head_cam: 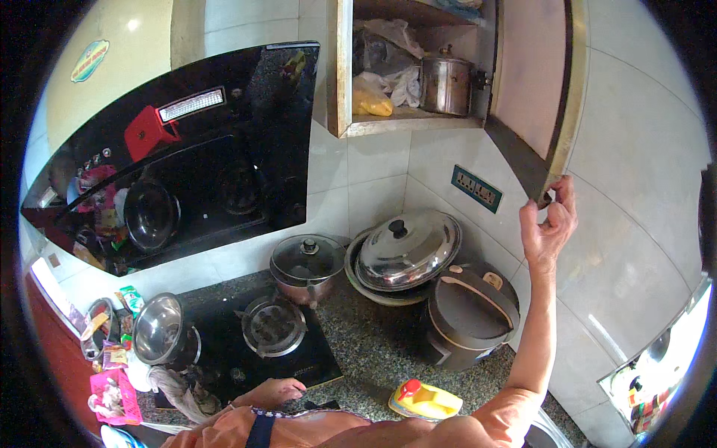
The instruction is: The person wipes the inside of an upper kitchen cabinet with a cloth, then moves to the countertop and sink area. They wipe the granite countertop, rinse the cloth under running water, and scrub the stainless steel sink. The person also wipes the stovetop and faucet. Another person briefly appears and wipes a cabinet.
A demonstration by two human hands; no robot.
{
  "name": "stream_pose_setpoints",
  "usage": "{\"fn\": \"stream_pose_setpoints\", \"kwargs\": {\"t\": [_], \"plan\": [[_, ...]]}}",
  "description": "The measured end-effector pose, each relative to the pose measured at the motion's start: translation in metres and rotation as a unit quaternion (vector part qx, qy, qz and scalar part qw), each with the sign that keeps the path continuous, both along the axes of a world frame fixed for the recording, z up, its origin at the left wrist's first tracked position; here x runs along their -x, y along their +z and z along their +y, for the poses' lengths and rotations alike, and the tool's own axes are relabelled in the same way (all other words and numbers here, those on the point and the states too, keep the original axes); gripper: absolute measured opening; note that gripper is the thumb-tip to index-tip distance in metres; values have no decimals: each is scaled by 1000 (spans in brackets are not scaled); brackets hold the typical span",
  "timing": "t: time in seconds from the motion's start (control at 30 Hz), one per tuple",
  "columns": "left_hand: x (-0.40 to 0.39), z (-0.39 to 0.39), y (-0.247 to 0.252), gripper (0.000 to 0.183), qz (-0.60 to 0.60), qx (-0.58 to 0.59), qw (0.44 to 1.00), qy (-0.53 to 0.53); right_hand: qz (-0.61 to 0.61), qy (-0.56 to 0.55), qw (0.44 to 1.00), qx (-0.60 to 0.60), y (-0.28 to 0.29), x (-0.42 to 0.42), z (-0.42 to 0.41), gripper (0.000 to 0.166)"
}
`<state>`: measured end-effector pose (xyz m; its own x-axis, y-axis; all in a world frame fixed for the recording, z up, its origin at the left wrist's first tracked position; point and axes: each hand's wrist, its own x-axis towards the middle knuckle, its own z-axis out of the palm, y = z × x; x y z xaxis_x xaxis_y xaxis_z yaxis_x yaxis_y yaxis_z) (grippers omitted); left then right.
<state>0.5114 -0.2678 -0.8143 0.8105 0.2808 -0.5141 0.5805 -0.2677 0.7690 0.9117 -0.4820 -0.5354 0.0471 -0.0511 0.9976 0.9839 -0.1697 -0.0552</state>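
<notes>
My right hand (552, 224), raised high at the right, grips the lower corner of a swung-out wall cabinet door (529, 73). Within the wall cabinet (414, 126) stands a lidded stainless steel pot (446, 87). Plastic bags (386, 56) and a yellow packet (372, 105) fill the space left of that pot. Low in the view, my left hand (274, 389) is by the front edge of a black glass gas hob (305, 350). The torso partly hides this hand, and no object shows in it.
A black range hood (224, 168) juts over the hob. On the granite counter (369, 341) are a glass-lidded pot (308, 263), a domed wok lid (411, 252), an electric cooker (473, 313) and a yellow bottle (431, 400). A steel bowl (158, 329) sits left, near a pink basket (131, 400).
</notes>
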Motion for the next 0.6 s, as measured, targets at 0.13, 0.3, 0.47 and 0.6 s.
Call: {"fn": "stream_pose_setpoints", "kwargs": {"t": [0.13,0.3,0.47,0.6], "plan": [[5,5,-27,36,57,-6,998,-41,-14,-4,1000,-13,-1,-3,1,18],[25,13,-61,35,2,20,999,-29,5,0,1000,15,-3,22,62,17],[56,5,-82,28,-115,-96,989,14,-142,36,980,134,-6,26,160,27],[82,-7,-79,28,-97,-169,980,48,-195,-104,960,173,19,11,191,31]]}}
